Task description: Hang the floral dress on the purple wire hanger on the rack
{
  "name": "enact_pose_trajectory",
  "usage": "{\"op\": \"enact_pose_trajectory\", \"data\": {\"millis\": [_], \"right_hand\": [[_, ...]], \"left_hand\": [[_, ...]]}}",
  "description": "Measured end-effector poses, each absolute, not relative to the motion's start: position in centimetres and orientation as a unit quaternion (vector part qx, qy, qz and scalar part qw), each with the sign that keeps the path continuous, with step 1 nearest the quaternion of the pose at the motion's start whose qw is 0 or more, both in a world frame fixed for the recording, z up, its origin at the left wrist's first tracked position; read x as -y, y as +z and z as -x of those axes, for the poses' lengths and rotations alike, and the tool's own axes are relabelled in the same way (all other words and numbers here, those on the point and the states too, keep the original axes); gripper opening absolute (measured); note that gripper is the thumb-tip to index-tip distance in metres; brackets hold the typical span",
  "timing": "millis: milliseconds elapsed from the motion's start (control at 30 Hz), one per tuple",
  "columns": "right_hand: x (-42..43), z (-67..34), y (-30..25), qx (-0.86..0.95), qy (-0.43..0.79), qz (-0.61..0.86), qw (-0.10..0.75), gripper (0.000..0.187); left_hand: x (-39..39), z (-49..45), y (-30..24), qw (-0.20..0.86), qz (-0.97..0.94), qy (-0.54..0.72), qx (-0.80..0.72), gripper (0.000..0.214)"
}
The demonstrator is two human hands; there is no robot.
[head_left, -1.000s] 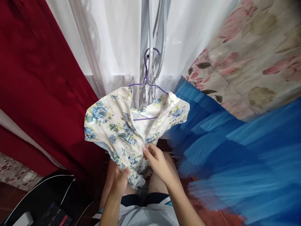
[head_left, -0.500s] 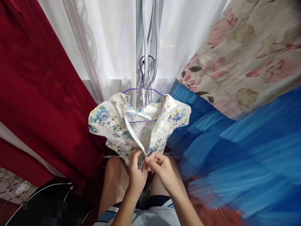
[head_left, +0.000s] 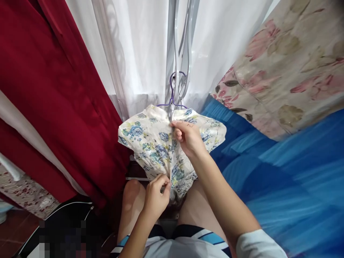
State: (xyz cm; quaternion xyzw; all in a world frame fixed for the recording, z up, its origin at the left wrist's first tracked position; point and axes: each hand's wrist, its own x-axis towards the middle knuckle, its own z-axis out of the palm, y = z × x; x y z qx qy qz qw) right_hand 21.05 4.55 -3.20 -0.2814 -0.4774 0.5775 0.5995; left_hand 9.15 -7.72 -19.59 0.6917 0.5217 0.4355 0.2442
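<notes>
A small white garment (head_left: 150,139) with blue and yellow flowers hangs on a purple wire hanger (head_left: 172,93), whose hook sits on a metal window grille. My right hand (head_left: 188,138) is closed in a pinch at the top of the garment's back seam, just under the hanger's neck. My left hand (head_left: 157,195) is closed on the garment's lower edge and holds the cloth taut. The seam between both hands looks closed.
A dark red curtain (head_left: 51,100) hangs at the left and a sheer white curtain (head_left: 142,53) covers the window. A blue sheet (head_left: 285,179) and a floral cover (head_left: 285,68) lie on the bed at the right. My bare knees are below the garment.
The garment's back stood open with both hands pinching at its lower end. My right hand has since travelled up to the collar and the opening has closed; my left hand stayed low.
</notes>
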Motion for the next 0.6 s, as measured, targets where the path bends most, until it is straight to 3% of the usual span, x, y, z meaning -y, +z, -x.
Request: {"op": "enact_pose_trajectory", "data": {"millis": [167,233,400,600], "right_hand": [[-4.1,-21.2,-2.2,0.488,0.532,0.27,0.637,0.022],[-3.4,-21.6,-2.5,0.506,0.505,0.275,0.642,0.022],[-1.7,-22.1,-2.6,0.568,0.437,0.31,0.625,0.028],[-2.2,-21.7,-3.2,0.595,0.408,0.332,0.608,0.036]], "left_hand": [[7.1,-9.1,-19.3,0.258,-0.711,0.397,-0.519,0.014],[5.9,-8.5,-17.4,0.241,-0.704,0.441,-0.501,0.007],[1.4,-6.4,-7.9,0.105,-0.667,0.6,-0.429,0.043],[-1.8,-7.7,-0.7,-0.024,-0.764,0.533,-0.364,0.022]]}}
